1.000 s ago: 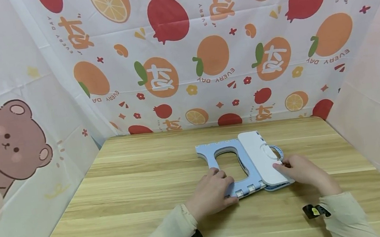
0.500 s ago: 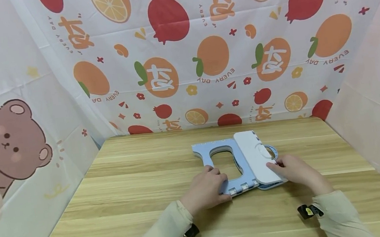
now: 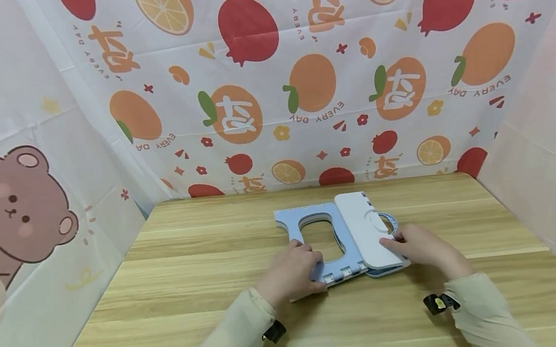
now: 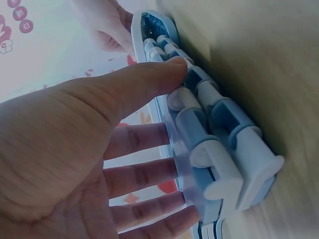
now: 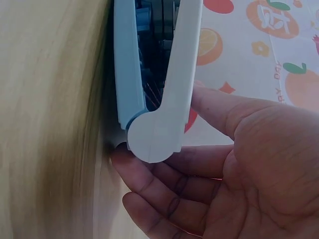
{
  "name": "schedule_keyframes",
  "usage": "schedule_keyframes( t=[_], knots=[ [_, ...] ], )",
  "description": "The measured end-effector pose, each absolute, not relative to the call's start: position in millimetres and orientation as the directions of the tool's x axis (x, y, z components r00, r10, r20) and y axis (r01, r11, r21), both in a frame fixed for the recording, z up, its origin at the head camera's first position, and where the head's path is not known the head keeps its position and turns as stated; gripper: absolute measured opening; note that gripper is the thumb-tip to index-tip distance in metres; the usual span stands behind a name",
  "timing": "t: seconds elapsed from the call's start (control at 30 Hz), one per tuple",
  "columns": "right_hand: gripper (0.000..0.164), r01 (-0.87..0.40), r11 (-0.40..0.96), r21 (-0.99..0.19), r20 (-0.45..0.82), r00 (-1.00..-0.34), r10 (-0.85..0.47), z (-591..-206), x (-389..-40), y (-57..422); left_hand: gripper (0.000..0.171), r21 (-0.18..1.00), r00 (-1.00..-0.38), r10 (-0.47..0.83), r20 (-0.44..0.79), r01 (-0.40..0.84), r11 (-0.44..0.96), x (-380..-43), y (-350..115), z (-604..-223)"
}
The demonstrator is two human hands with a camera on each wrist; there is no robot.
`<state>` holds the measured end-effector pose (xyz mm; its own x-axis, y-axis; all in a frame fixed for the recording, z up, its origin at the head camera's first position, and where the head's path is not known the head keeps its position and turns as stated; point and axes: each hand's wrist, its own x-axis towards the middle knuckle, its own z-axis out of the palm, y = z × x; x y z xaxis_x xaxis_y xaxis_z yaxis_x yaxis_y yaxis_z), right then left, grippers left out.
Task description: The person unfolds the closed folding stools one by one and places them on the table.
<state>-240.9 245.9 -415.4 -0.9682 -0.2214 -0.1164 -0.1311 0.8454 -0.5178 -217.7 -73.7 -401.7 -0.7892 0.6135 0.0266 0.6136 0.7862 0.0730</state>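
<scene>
One folding stool (image 3: 350, 239) lies between the left grip (image 3: 290, 270), narrowly pinching its blue hinged edge, and the right grip (image 3: 423, 248), narrowly pinching its white top.

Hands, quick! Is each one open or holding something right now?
Left hand: closed, holding the blue frame.
Right hand: closed, holding the white panel.

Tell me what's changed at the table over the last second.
The folding stool has slid a little toward the person's left across the table, and the left hand and right hand have moved left with it. Nothing was newly grasped or let go. Both hands still hold the stool, and it looks folded about as before.
</scene>
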Motion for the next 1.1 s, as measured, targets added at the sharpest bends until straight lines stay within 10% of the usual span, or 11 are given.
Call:
schedule_keyframes(
  t=[1.1],
  knots=[
    [0.04, -0.128, 0.789, -0.601, -0.151, -0.951, -0.269, -414.0, -247.3, 252.4, 0.042, 0.031, -0.778, 0.626, 0.058, 0.628, 0.778, -219.4, -74.0, -402.1]
  ],
)
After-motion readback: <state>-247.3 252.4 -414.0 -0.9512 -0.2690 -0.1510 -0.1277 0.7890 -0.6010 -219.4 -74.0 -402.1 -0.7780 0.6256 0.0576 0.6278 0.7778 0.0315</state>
